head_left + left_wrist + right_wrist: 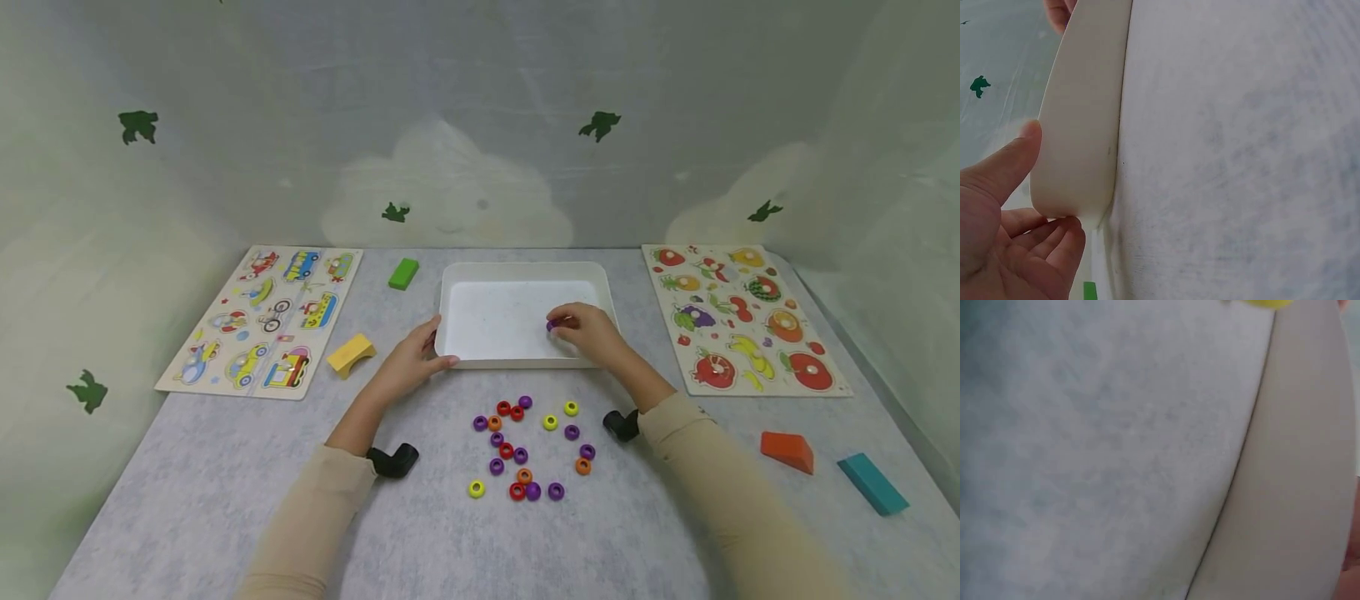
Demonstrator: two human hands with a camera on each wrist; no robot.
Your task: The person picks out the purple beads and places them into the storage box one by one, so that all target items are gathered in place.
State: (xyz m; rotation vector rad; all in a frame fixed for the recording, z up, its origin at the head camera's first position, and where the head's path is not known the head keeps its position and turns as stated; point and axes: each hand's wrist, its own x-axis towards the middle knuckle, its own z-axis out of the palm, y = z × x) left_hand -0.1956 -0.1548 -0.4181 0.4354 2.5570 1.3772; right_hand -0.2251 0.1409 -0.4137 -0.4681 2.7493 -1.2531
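A white rectangular tray (495, 364) stands at the back middle of the table. My left hand (408, 360) holds its near left corner; in the left wrist view the thumb (1019, 153) lies against the near wall and the curled fingers touch the side. Over the tray's right part, my right hand (591, 332) pinches a purple bead (551, 326) between thumb and fingertips. Loose beads in purple, red, orange and yellow lie before the tray, among them a yellow bead (476, 489) and a red bead (517, 492). In the right wrist view that hand is mostly cut off.
A vehicle puzzle board (258, 321) lies at left, a fruit puzzle board (738, 321) at right. Green (403, 273) and yellow (351, 355) blocks sit left of the tray. Orange (787, 451) and teal (873, 484) blocks rest at the right. A pale curtain (480, 125) hangs behind.
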